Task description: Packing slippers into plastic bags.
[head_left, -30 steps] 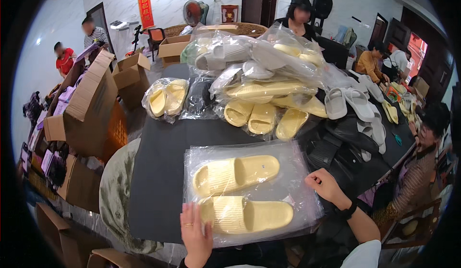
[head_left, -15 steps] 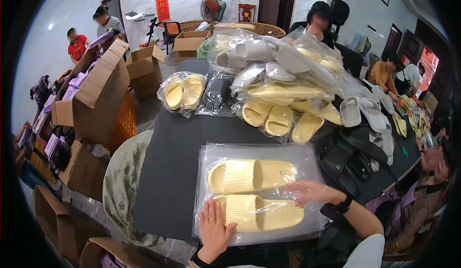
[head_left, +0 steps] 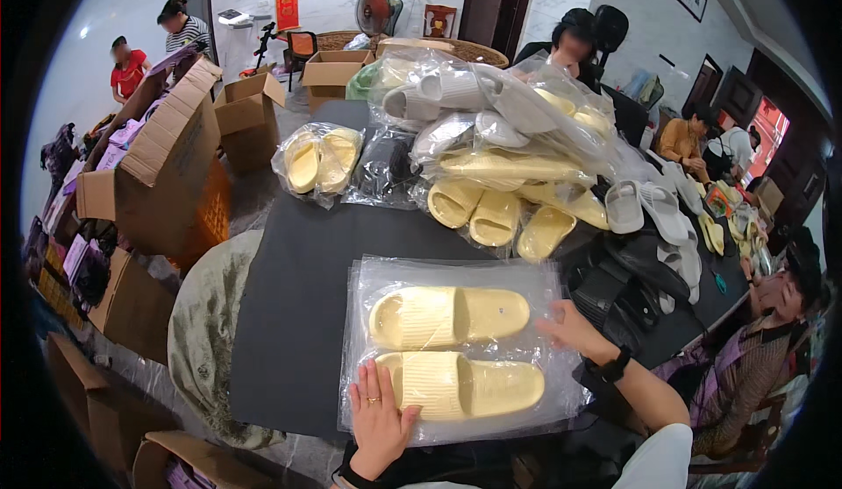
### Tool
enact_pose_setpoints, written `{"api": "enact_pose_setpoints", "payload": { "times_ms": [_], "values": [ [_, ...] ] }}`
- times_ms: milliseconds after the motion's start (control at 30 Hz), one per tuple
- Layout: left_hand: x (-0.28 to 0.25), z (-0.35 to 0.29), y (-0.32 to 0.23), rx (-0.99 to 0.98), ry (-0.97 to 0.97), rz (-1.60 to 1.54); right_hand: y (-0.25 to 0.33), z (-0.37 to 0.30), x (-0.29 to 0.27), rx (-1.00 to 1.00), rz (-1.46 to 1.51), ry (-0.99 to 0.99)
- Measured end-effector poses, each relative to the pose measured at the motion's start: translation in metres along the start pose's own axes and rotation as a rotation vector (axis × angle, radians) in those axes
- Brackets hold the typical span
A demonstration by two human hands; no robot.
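Head-level fisheye view, downward over black table [head_left: 289,314]

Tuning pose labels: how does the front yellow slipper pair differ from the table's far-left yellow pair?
Pose: the front pair lies crosswise; the far-left pair runs roughly front to back.
Plastic: the front pair's clear plastic spreads flat; the far-left pair's bag bunches around it.
Contact: the left hand is on the front pair; no hand is on the far-left pair.
Both are pale yellow slippers.
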State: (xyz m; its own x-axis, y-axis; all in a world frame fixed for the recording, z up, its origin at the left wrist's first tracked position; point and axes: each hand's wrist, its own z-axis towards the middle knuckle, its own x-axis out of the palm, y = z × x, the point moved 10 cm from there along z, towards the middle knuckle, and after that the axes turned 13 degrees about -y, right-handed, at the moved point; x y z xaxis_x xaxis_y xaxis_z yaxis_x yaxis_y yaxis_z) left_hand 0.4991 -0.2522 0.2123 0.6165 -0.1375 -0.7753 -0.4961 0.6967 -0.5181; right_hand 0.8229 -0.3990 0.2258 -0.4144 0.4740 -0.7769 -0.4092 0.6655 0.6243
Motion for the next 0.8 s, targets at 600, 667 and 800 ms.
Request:
{"api": "enact_pose_setpoints", "payload": {
  "times_ms": [600, 667, 800],
  "values": [
    [0.004, 0.001, 0.004, 0.011, -0.014, 0.058, 0.004, -0.045, 0.035, -0.079, 0.118, 0.561],
    [0.002, 0.002, 0.004, 0.014, -0.02, 0.059, -0.011, -0.043, 0.036, -0.062, 0.174, 0.531],
    [0.0, -0.002, 0.009, -0.031, -0.054, 0.093, 0.083, -0.058, 0.026, -0.996, -0.302, 0.257]
  ]
}}
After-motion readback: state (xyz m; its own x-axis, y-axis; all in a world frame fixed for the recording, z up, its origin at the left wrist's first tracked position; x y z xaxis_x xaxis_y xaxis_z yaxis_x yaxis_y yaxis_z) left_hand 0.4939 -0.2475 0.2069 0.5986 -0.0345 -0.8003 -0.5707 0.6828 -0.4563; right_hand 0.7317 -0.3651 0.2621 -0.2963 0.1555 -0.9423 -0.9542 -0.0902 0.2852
